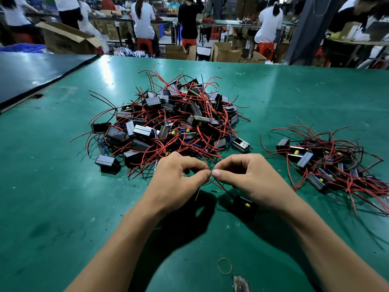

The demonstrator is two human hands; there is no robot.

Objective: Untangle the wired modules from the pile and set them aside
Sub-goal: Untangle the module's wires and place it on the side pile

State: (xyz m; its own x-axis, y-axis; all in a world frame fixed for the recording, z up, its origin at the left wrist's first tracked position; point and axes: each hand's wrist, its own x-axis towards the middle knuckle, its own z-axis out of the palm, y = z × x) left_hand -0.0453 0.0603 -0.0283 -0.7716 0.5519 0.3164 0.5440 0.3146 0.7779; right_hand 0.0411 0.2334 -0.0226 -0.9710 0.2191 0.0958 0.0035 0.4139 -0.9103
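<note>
1. Left hand and right hand each pinch thin wires between thumb and forefinger, fingertips nearly meeting
2. The wires lead down to a black module beneath the right hand
3. The pile sits just beyond; set-aside modules lie to the right on the green table

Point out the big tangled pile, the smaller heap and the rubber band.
Big pile of red-wired black modules (168, 123): head view, middle.
Smaller heap of wired modules (328, 165): head view, middle.
Tan rubber band (218, 266): head view, left edge.
</note>
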